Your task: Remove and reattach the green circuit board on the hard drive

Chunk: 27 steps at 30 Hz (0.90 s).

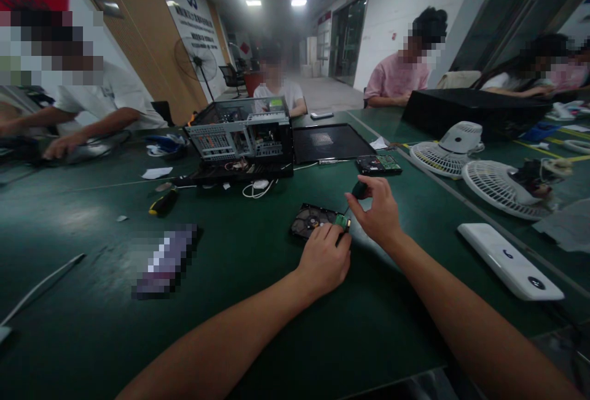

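Note:
A hard drive (308,219) lies on the green table with its underside up, a small green circuit board (342,220) showing at its right end. My left hand (325,254) is closed over the near edge of the hard drive and holds it against the table. In my right hand (378,211) is a screwdriver (359,189) with a dark handle, pinched between thumb and fingers. Its thin shaft slants down to the right end of the drive, by the circuit board. Whether the tip sits in a screw is too small to tell.
An opened computer case (242,139) stands beyond the drive, with a black panel (332,142) beside it. A second hard drive (378,165) lies behind my right hand. Fan parts (500,188) and a white power bank (509,260) are at right; yellow-black pliers (163,201) at left. Other people sit around.

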### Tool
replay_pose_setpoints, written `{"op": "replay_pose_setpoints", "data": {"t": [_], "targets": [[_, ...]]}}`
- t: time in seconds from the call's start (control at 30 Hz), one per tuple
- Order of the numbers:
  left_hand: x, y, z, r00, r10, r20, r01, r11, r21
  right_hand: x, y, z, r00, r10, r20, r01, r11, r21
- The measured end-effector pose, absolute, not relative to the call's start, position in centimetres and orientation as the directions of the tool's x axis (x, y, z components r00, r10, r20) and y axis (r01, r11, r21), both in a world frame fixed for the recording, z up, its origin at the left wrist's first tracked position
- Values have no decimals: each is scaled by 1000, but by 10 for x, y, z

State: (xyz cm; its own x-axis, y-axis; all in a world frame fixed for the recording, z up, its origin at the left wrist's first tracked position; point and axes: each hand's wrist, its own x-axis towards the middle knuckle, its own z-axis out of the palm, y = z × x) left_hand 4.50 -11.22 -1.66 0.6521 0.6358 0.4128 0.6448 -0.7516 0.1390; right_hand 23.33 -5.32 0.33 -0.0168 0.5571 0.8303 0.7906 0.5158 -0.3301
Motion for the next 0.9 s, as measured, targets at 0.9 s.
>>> {"op": "replay_pose_setpoints", "data": {"t": [0.9], "targets": [[45, -113, -18, 648, 643, 407, 649, -746, 145, 230, -55, -3, -47, 615, 787, 788, 507, -349]]}}
